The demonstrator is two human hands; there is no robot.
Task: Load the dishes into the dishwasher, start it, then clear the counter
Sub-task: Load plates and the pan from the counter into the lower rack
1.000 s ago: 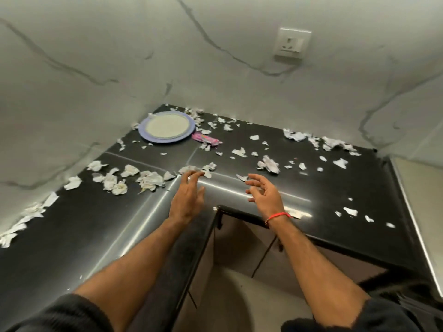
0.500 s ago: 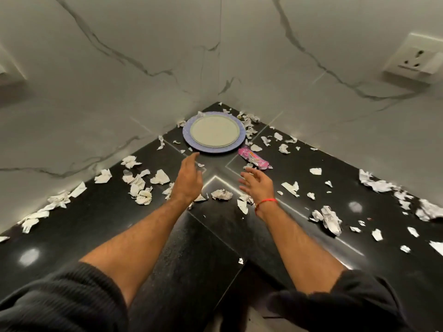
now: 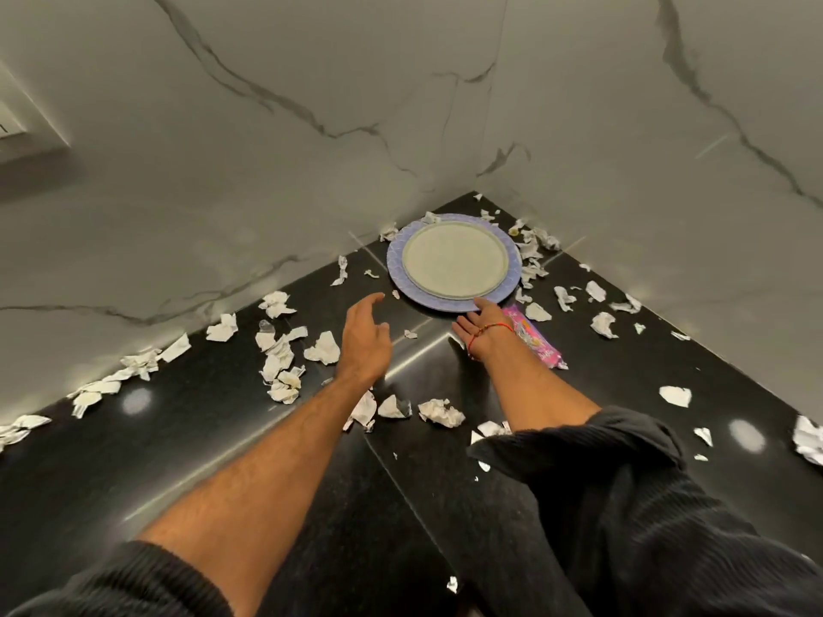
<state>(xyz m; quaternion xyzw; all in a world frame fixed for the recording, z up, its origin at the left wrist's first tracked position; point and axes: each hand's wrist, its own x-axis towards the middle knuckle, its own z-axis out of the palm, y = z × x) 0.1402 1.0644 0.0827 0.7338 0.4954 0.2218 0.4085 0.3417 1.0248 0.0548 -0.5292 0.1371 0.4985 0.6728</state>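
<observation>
— Where are we on the job?

— Early, as I read it. The plates (image 3: 454, 262) sit stacked in the far corner of the black counter (image 3: 178, 438), a pale one on top of a wider purple-rimmed one, so at least these dishes aren't loaded. I can't see the dishwasher at all, so I can't say whether anything is in it or whether it has been started. The counter clearing is all ahead of us: torn paper scraps (image 3: 278, 358) lie scattered left, right and near, and a pink wrapper (image 3: 534, 342) lies just right of my right wrist.

— And your hands?

— Both are spread and hold nothing. The right hand (image 3: 483, 329) has its fingertips at the near rim of the purple plate, touching or almost; I can't tell which. The left hand (image 3: 363, 336) hovers just left of the stack, fingers loosely extended, apart from it.

— What's changed over the last second?

— I've leaned in. A second ago both hands were at the near edge of the counter, well short of the plates; half a second ago they were halfway across. Now they flank the stack. The plates, wrapper and scraps don't seem to have moved.
</observation>
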